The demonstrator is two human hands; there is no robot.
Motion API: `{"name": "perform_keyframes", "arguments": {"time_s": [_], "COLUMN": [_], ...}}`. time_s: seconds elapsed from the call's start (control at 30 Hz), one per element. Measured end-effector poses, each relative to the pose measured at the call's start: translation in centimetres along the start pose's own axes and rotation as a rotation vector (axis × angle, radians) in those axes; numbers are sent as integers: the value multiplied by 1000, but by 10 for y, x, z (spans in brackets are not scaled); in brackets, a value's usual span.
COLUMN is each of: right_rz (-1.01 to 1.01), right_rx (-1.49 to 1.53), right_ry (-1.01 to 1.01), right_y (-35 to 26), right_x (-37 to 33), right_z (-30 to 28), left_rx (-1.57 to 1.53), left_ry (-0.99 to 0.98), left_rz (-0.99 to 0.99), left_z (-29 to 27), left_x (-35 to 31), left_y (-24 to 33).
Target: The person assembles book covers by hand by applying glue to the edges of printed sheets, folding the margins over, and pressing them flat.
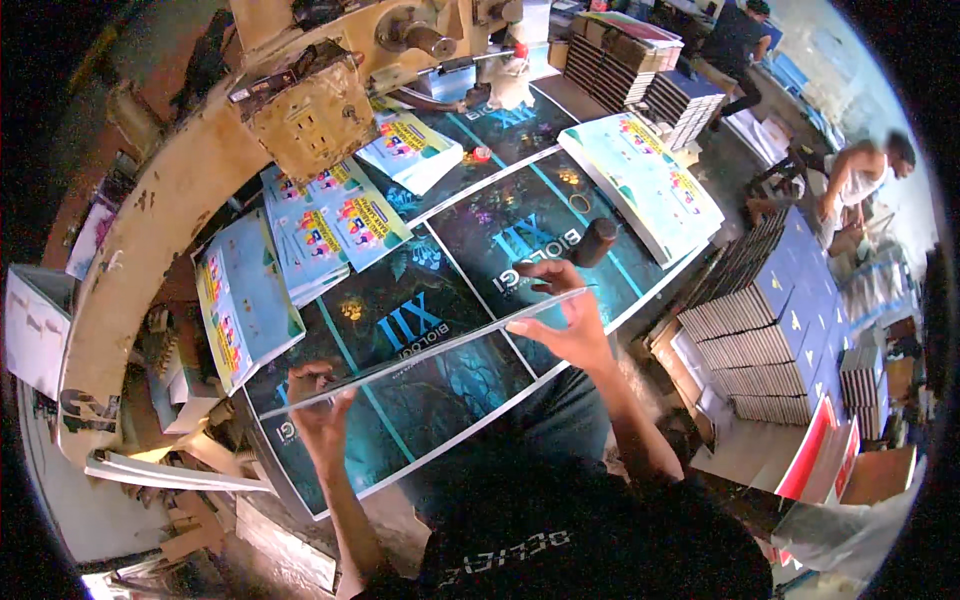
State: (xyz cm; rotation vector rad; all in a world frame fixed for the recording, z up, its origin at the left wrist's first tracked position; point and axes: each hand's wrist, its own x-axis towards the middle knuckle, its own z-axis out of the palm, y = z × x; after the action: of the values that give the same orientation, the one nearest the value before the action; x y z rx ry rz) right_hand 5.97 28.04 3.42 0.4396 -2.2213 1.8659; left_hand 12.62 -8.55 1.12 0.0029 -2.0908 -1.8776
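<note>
A thin stack of paper sheets (432, 352) stands edge-on before me, its pale edge slanting up from left to right. My left hand (322, 412) grips its left end, fingers behind and thumb in front. Near the other end, my right hand (572, 335) clasps the stack the same way. Beneath lies a table covered with dark blue-green printed cover sheets (490, 400). Just beyond my right hand is a dark cylindrical object (597, 242), with a small ring (580, 203) farther back. The faces of the held sheets are mostly hidden.
Colourful printed sheets lie in piles at left (240, 300), mid-left (338, 225) and far right (640, 180). A large worn machine (310, 105) arches over the left and back. Blue-covered book stacks (780, 310) stand at right. Two people (862, 180) are in the background at right.
</note>
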Motion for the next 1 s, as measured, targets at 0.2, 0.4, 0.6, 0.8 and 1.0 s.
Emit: {"name": "perform_keyframes", "arguments": {"time_s": [0.2,0.4,0.6,0.8,1.0], "right_rz": [23,163,158,6,87], "right_rx": [164,75,-61,163,-104], "right_ry": [102,149,183,334,565], "right_y": [-6,-7,-13,-3,-10], "right_x": [-5,-14,-21,-37,-55], "right_z": [26,30,22,27,22], "left_rx": [0,298,376,269,501], "left_ry": [127,364,253,182,430], "left_rz": [78,116,0,71,36], "left_z": [12,37,35,19,47], "left_x": [-4,-14,-13,-28,-34], "left_y": [-8,8,28,-5,42]}}
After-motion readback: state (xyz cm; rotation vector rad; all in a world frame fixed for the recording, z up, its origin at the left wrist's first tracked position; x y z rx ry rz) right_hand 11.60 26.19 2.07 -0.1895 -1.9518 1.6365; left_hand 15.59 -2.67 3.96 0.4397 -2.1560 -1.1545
